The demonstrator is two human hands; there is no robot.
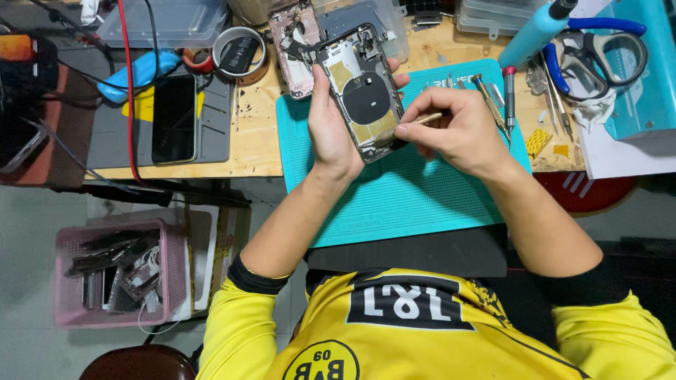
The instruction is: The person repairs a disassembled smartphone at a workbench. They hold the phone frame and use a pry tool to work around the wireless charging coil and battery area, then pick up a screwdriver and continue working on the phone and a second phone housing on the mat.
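Note:
My left hand [329, 123] grips an opened phone housing [360, 88] by its left edge and holds it above a teal work mat [401, 190]. The housing shows a round black coil and yellowish patches inside. Pinched in my right hand [451, 130] is a thin brass-coloured tool [412, 124], its tip resting on the lower right part of the housing. Just behind the held housing, a second, pinkish phone frame [292, 49] lies on the wooden bench.
A dark phone [174, 118] lies on a grey mat at left. Tape rolls [239, 53], screwdrivers [508, 95], blue-handled pliers [598, 53] and clear boxes [165, 21] crowd the bench. A pink basket [116, 271] of parts sits on the floor.

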